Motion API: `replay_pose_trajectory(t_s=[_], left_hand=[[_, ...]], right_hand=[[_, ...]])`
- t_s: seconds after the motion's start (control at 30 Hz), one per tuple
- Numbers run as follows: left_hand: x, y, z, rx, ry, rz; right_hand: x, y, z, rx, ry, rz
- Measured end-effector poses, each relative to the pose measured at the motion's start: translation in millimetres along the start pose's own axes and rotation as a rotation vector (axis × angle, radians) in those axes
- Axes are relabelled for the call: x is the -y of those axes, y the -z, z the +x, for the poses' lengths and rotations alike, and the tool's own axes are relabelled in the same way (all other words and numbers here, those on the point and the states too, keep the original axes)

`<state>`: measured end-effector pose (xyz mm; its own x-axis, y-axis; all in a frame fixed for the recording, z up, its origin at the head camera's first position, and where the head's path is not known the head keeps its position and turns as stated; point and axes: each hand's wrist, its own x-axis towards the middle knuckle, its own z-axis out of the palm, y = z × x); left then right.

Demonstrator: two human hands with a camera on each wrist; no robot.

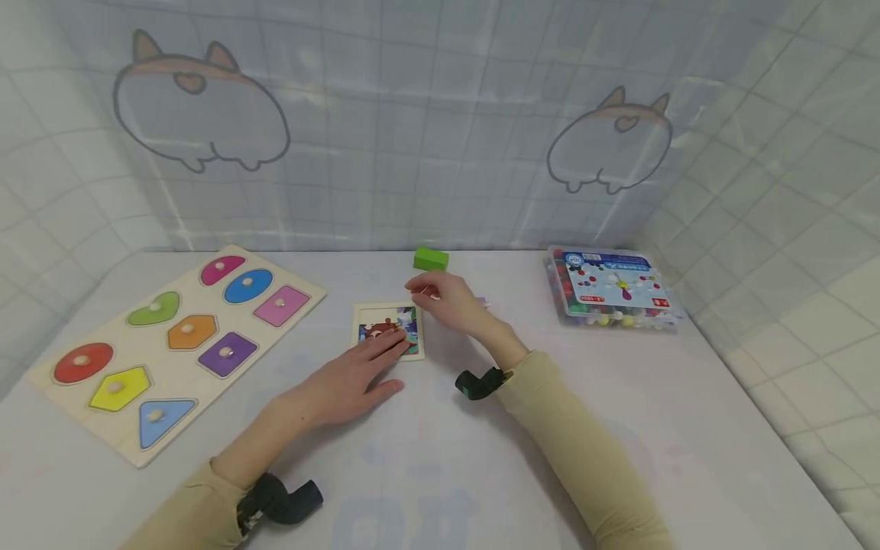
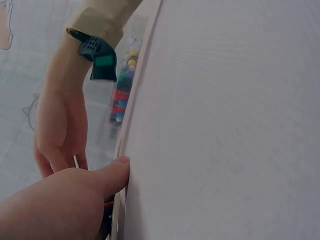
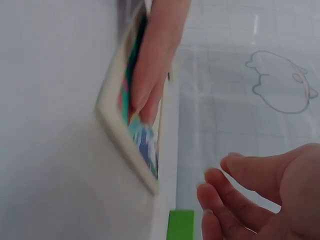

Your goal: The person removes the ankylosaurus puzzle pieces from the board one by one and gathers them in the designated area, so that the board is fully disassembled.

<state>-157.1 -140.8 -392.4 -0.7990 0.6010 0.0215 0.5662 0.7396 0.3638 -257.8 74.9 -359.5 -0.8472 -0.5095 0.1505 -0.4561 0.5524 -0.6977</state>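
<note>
Two hands are before us: on the table (image 1: 426, 451), the left hand (image 1: 347, 382) rests straight fingers on the framed puzzle (image 1: 421, 336); at its far right corner we see the right hand (image 1: 448, 300), loosely bent, thumb and fingertips narrowly apart, a green block (image 1: 430, 259) beyond.

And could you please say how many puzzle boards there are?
2: the knobbed board at left, the framed jigsaw partly under the left hand. The right hand partly hides something small.
</note>
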Motion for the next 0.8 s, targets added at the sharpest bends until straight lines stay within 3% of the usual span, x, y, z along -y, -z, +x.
replay_pose_trajectory(t_s=[0.33,0.57,0.8], left_hand=[[1.7,-5.3,4.4,-0.006,-0.015,0.009],[2.8,-5.8,1.1,0.011,-0.001,0.004],[1.9,-3.6,-0.2,0.014,0.011,0.008]], right_hand=[[-4,-10,3.2,-0.045,-0.053,0.017],[-13,-24,5.5,-0.008,-0.070,-0.046],[-11,-26,6.3,-0.005,-0.050,-0.102]])
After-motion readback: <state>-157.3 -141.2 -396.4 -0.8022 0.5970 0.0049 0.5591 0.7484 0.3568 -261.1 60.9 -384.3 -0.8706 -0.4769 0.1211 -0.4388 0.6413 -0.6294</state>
